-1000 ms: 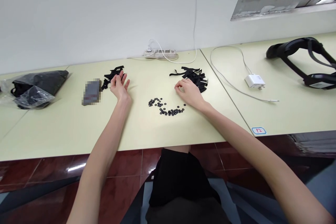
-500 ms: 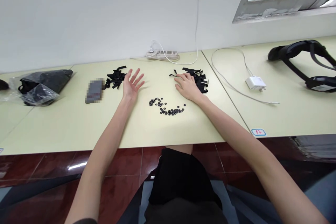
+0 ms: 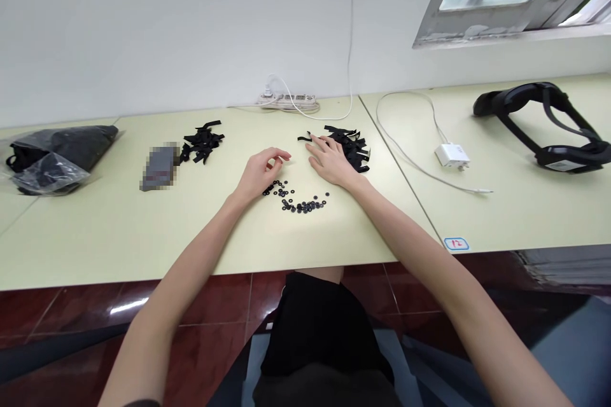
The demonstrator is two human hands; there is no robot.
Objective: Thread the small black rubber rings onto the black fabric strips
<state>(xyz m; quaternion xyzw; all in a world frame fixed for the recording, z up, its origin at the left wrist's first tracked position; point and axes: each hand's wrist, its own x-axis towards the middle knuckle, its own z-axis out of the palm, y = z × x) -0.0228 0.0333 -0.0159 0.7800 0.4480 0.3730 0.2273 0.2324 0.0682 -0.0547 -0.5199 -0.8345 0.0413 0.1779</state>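
Note:
My left hand (image 3: 260, 172) is over the table just left of the small black rings (image 3: 305, 206), partly covering the far end of their scatter. Its fingers are bent to the right with the thumb apart, and nothing shows in it. Fingers spread, my right hand (image 3: 331, 161) rests palm down at the left edge of a pile of black fabric strips (image 3: 354, 147). One loose strip (image 3: 303, 138) lies by its fingertips. A second pile of black strips (image 3: 203, 140) lies farther left, away from both hands.
A blurred grey object (image 3: 160, 167) and a clear plastic bag with dark contents (image 3: 62, 159) lie to the left. Against the wall is a white power strip (image 3: 289, 102). On the right are a white charger (image 3: 452, 155) with its cable and a black headset (image 3: 544, 127).
My left hand has moved right from beside the left strip pile to the rings, turning from palm up to curled over. My right hand stays at the right pile. The view has shifted slightly.

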